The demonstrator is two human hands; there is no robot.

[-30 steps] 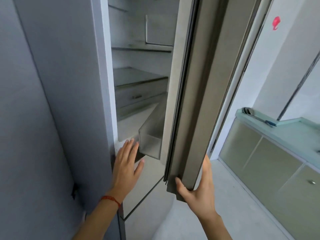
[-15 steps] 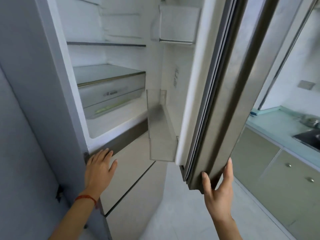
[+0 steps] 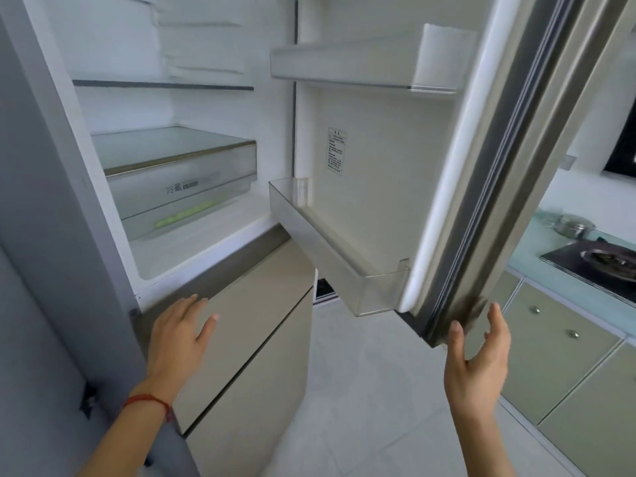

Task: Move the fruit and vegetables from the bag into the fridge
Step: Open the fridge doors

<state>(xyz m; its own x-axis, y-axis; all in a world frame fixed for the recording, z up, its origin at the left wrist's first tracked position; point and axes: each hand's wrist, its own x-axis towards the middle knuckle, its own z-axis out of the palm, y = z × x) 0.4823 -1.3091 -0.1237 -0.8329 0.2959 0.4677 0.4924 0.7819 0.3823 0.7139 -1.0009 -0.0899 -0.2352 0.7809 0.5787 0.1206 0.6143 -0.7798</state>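
The fridge stands wide open in front of me, its white inside holding glass shelves and a clear drawer with something green under it. The fridge door is swung out to the right, with two door bins. My left hand rests flat, fingers apart, on the beige lower drawer front. My right hand is open just below the door's bottom corner, no longer gripping it. No bag, fruit or vegetables are in view.
A kitchen counter with green-fronted cabinets runs along the right, carrying a black hob with a pan and a metal pot. Pale tiled floor lies between fridge and cabinets. A grey wall is on the left.
The fridge door has swung much further open to the right. My right hand has let go of its bottom edge. My left hand slid from the fridge frame onto the lower drawer front.
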